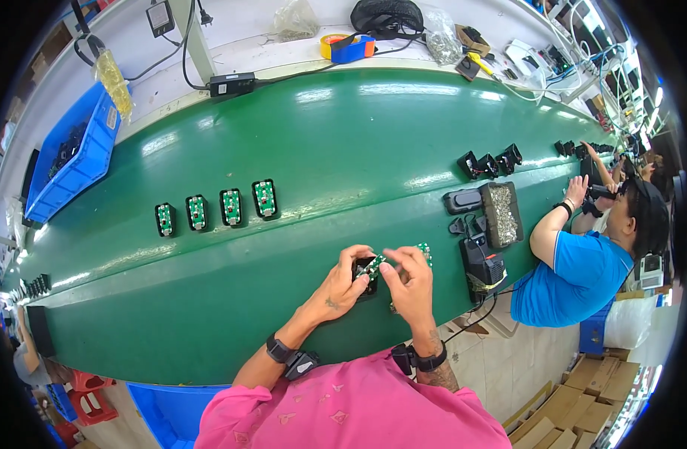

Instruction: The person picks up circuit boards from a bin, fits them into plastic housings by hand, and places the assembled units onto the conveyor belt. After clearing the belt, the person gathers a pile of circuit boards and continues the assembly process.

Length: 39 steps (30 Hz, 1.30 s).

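Head view: left hand (339, 291) is gripping a black plastic case (368, 290) and green circuit board (372, 265). Right hand (411, 283) (grip unclear from here) should be working gently.

That little green circuit board (373, 265), dotted with pale parts, is held up at a slant against a small black casing (369, 289), and from here I can't make out how far inside it sits. The casing is held too, much of it covered, its dark lower edge peeking out below the board. Off to their right, another green board (425, 252) shows only partly
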{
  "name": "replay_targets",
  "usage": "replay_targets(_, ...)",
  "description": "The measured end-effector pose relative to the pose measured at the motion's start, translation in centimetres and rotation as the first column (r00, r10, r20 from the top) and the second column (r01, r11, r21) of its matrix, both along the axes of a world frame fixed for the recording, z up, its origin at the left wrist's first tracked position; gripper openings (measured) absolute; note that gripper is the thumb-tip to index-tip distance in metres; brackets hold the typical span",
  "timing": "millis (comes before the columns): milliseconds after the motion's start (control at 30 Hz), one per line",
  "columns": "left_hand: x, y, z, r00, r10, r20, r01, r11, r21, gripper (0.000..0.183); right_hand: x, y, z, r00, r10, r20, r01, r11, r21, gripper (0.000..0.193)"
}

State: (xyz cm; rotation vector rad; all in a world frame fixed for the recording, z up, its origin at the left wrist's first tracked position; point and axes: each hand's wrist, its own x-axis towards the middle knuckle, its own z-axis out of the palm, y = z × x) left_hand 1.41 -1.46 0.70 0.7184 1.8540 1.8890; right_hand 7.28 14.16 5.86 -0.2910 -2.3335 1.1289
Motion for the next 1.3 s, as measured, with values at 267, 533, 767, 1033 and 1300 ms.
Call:
replay_targets(267,-0.4,0.3,0.4,0.936,-0.068,0.344,-0.007,0.977,0.213,0.070,0.3,1.1,-2.6,0.963,0.112,0.243,0.067,0.777,-0.626,0.013)
replay_targets(533,-1.0,0.3,0.6,0.903,-0.068,0.424,-0.042,0.969,0.245,0.071,0.2,0.4,-2.2,0.965,0.100,0.243,0.070,0.796,-0.602,0.014)
replay_targets(767,-1.1,0.4,0.6,0.913,-0.020,0.407,-0.053,0.985,0.167,0.055,-0.1,0.1,-1.4,0.994,-0.042,0.101,0.056,0.988,-0.142,0.016)
replay_targets(1033,-0.8,1.0,-0.7,0.946,0.024,0.324,-0.091,0.977,0.191,0.053,-0.5,-0.7,-1.0,0.971,0.173,0.167,-0.063,0.852,-0.519,0.013)
replay_targets(1300,-0.7,1.0,-0.2,0.947,0.013,0.321,-0.046,0.994,0.095,0.054,-0.3,-1.0,-2.3,0.975,0.162,0.154,-0.094,0.922,-0.375,0.016)
